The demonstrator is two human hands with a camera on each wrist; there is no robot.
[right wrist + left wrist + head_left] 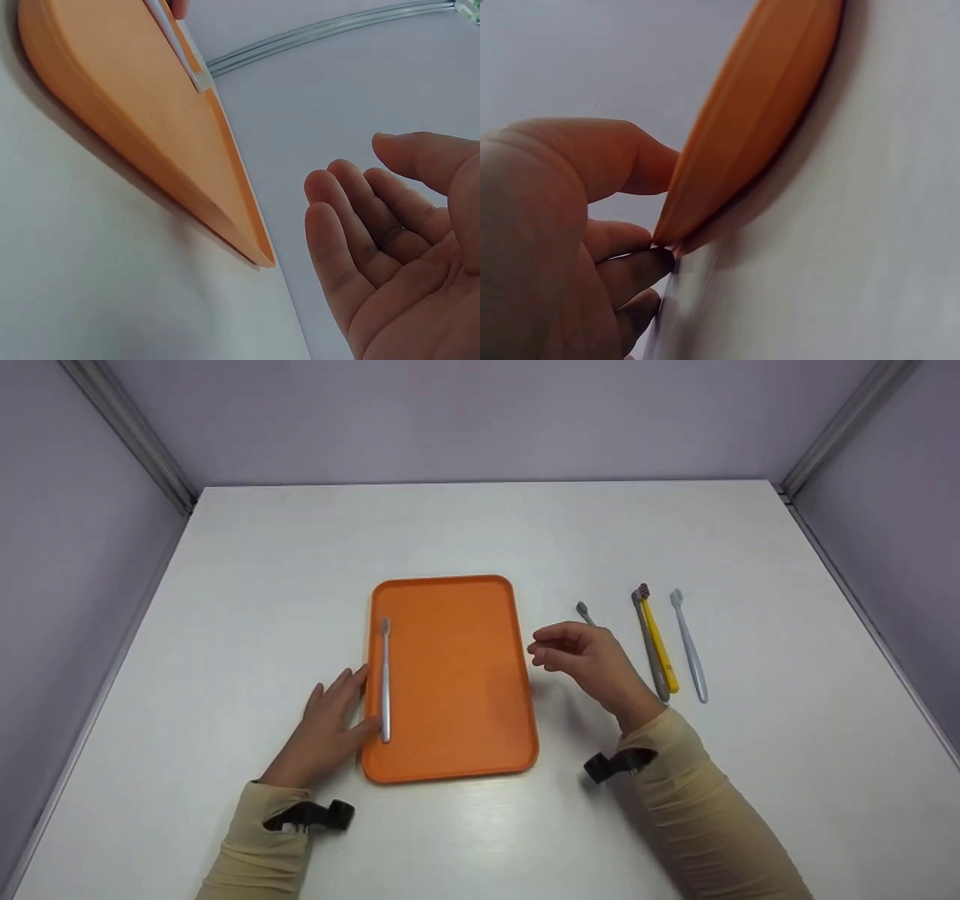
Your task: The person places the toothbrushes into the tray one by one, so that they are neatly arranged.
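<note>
An orange tray (457,682) lies flat in the middle of a white table (480,525). A silver toothbrush (385,679) lies along the tray's left side, head pointing away from me. My left hand (330,720) rests on the table with straight fingers against the tray's left rim (757,105) and the thumb by the brush's handle end. My right hand (577,656) hovers just right of the tray, fingers loosely bent and the palm (390,247) empty. The tray (135,112) and the silver toothbrush (176,41) show at the top left of the right wrist view.
Right of my right hand lie a grey toothbrush (651,649), a yellow one (660,645) and a pale blue-grey one (690,649), side by side. A small grey brush head (583,611) pokes out behind the hand. Lilac walls enclose the table on three sides.
</note>
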